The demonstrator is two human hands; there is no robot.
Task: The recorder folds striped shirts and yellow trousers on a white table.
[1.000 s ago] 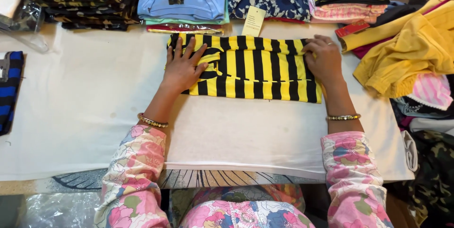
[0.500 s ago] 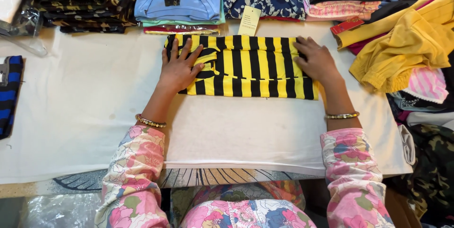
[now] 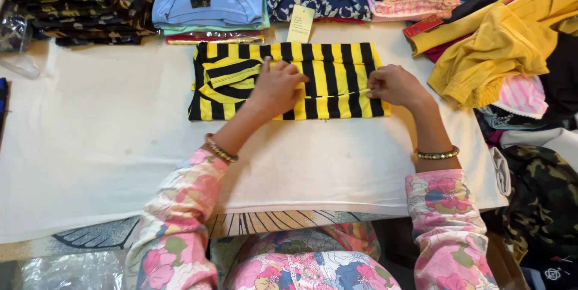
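Near the desk's (image 3: 90,163) far edge, our left hand (image 3: 278,88) presses flat on the striped shirt (image 3: 337,70); our right hand (image 3: 394,85) pinches its fold. We should keep edges aligned, we judge.

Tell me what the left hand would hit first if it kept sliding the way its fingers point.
Probably the pale paper tag beyond the striped garment under the left hand, then the folded stacks.

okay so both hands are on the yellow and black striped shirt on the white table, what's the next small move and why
Probably fold the right end over toward the middle. The striped shirt already lies as a narrow band, the left hand presses its centre, and the right hand pinches the edge near the right end, with a sleeve bunched at the left.
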